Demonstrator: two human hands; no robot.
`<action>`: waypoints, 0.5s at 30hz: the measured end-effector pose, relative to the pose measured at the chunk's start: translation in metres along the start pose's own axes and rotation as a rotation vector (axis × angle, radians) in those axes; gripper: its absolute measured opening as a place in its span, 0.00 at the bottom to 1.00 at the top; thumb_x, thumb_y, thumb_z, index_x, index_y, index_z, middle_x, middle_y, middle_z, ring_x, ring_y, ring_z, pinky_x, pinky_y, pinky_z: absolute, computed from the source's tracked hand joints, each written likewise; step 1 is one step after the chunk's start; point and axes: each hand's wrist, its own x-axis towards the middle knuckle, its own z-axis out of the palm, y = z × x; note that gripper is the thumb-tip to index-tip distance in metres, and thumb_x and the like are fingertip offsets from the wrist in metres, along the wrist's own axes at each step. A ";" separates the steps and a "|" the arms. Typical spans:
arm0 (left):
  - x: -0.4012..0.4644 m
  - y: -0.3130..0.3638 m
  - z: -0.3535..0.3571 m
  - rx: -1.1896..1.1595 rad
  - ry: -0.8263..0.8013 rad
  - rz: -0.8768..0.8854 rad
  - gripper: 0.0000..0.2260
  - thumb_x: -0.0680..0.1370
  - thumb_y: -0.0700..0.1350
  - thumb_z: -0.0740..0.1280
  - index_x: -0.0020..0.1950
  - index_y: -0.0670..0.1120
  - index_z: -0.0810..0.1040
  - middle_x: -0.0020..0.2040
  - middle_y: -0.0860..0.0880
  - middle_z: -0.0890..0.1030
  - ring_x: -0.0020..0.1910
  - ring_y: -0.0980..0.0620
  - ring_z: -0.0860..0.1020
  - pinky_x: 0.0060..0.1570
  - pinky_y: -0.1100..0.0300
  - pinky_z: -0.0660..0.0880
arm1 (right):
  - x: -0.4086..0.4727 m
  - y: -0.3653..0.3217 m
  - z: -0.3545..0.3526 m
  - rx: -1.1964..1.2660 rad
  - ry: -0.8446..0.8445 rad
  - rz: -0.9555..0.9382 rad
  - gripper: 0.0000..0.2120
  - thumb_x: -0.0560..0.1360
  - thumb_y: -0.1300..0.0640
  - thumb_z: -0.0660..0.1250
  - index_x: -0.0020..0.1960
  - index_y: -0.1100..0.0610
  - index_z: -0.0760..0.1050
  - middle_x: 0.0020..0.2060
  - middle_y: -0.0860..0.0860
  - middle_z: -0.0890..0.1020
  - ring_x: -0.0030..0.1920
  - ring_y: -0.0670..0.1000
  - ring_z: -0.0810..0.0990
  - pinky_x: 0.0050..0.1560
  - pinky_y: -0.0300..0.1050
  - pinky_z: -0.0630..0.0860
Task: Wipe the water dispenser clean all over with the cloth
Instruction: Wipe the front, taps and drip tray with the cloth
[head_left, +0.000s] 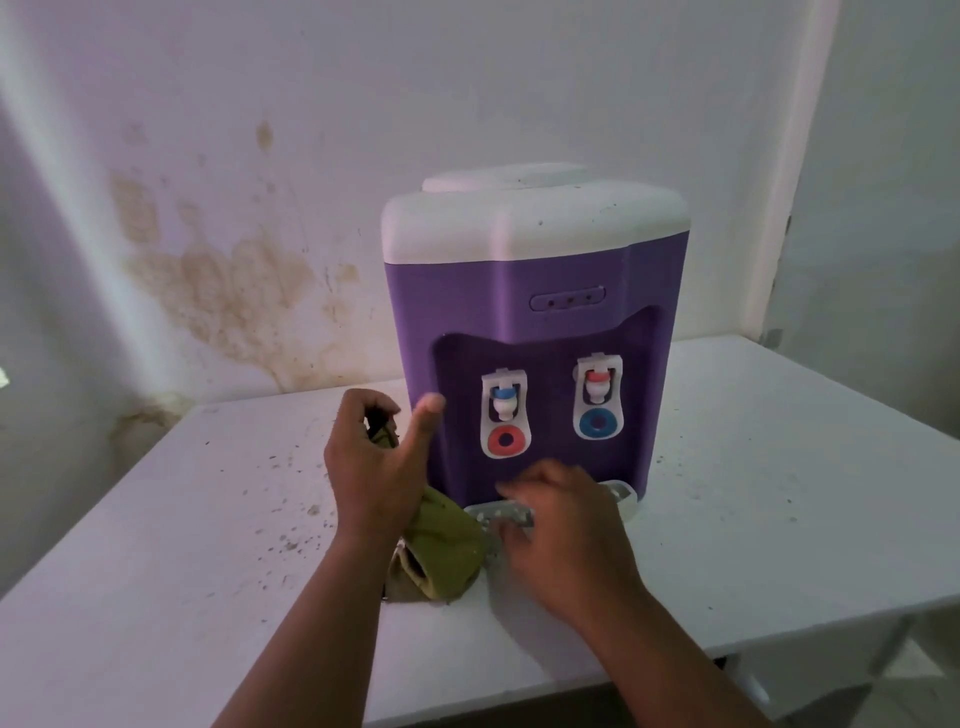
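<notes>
A purple water dispenser (535, 291) with a white top stands on a white table (779, 467) against the wall. Two white taps sit in its front recess, and a grey drip tray (501, 514) lies at its base. My left hand (376, 462) holds a green cloth (441, 551) beside the dispenser's lower left corner; its fingers curl round the cloth's upper end and the thumb sticks up. The cloth hangs down to the table. My right hand (561, 525) is over the drip tray, fingers curled on its front edge; motion blur hides the exact hold.
The table top is speckled with dirt, most thickly to the left of the dispenser. A stained white wall (223, 280) rises right behind the table. The table's right and front edges are in view, with the floor below.
</notes>
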 end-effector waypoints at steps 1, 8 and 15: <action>0.002 0.009 0.000 -0.059 0.037 0.007 0.22 0.73 0.74 0.66 0.37 0.57 0.70 0.32 0.58 0.71 0.31 0.59 0.69 0.32 0.67 0.68 | 0.003 -0.005 -0.009 0.028 0.051 -0.030 0.18 0.75 0.46 0.73 0.65 0.46 0.80 0.55 0.41 0.80 0.55 0.46 0.75 0.59 0.48 0.77; 0.024 0.041 -0.006 -0.304 0.062 -0.131 0.06 0.73 0.43 0.53 0.41 0.44 0.68 0.36 0.50 0.68 0.35 0.54 0.66 0.37 0.52 0.65 | 0.048 -0.032 -0.070 0.056 0.460 -0.277 0.13 0.75 0.54 0.71 0.59 0.54 0.84 0.49 0.48 0.82 0.51 0.51 0.77 0.50 0.55 0.77; 0.041 0.073 -0.007 -0.141 0.039 -0.076 0.06 0.85 0.47 0.65 0.61 0.54 0.72 0.47 0.55 0.77 0.42 0.66 0.77 0.38 0.70 0.74 | 0.103 -0.052 -0.116 -0.102 0.579 -0.329 0.18 0.74 0.46 0.69 0.62 0.49 0.81 0.58 0.50 0.75 0.60 0.54 0.71 0.58 0.56 0.73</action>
